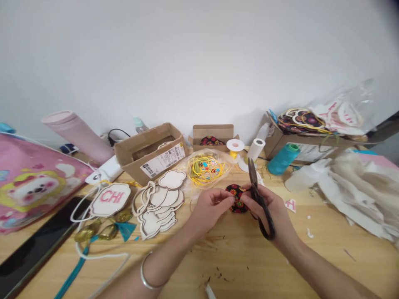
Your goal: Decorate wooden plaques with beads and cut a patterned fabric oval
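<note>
A round, dark fabric patch (pixel 238 202) with red, yellow and green flower prints is held just above the wooden table. On its left edge, the thumb and fingers of my left hand (pixel 210 207) are pinched. My right hand (pixel 272 209) grips black-handled scissors (pixel 254 178) with the blades pointing up and away, while its thumb and finger also touch the patch's right side. Whether the blades are fully closed is hard to see. Just right of my right hand lies a pink-and-white letter H (pixel 290 205).
A cardboard box (pixel 165 160) and a bag of yellow cords (pixel 207 170) stand behind my hands. Cloud-shaped pieces (pixel 160 207) and a CHI tag (pixel 111 198) lie left. A teal thread spool (pixel 283 159), full box (pixel 307 145) and crumpled white material (pixel 352 191) occupy the right.
</note>
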A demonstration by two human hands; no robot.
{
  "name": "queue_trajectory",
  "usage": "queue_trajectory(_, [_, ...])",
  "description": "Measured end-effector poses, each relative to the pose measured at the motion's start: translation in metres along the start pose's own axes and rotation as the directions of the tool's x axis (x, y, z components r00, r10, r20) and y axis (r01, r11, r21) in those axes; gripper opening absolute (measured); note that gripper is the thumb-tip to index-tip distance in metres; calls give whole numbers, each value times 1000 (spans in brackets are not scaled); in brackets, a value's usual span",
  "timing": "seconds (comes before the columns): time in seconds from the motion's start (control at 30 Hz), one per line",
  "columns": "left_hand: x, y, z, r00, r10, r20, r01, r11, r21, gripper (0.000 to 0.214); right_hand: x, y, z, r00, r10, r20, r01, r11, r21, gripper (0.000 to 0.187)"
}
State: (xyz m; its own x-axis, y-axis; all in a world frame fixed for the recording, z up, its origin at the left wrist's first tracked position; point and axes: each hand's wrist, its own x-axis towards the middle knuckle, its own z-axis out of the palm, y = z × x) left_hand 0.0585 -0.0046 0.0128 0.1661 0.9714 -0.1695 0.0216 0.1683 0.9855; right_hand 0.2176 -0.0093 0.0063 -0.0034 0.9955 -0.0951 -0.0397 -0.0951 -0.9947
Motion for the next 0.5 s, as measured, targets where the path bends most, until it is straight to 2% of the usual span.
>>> queue_trajectory(0.07, [8, 1, -11, 995, 56, -84, -49, 996, 76, 19, 1, 1, 0, 1000, 10, -24, -10, 1000, -7, 40])
queue_trajectory(0.13, [19, 3, -25, 979, 123, -160, -81, 966, 247, 18, 2, 1, 0, 999, 21, -41, -21, 1000, 2, 42])
queue_trajectory(0.17, [25, 5, -32, 972, 150, -181, -74, 926, 370, 18, 3, 0, 1, 999, 25, -44, -25, 1000, 9, 43])
queue_trajectory(0.23, [39, 10, -44, 978, 152, -145, -27, 774, 633, 19, 4, -2, 1, 998, 39, -42, -38, 999, 17, 45])
queue_trajectory(0.27, [45, 12, -48, 980, 147, -135, -14, 725, 689, 19, 4, -3, 2, 998, 44, -40, -43, 999, 16, 46])
queue_trajectory(0.33, [57, 16, -53, 984, 134, -116, -1, 659, 752, 21, 4, -6, 2, 998, 50, -35, -50, 999, 6, 46])
queue_trajectory(0.5, [76, 21, -53, 987, 111, -117, 28, 596, 802, 18, 5, -8, -1, 998, 59, -30, -59, 998, 4, 45])
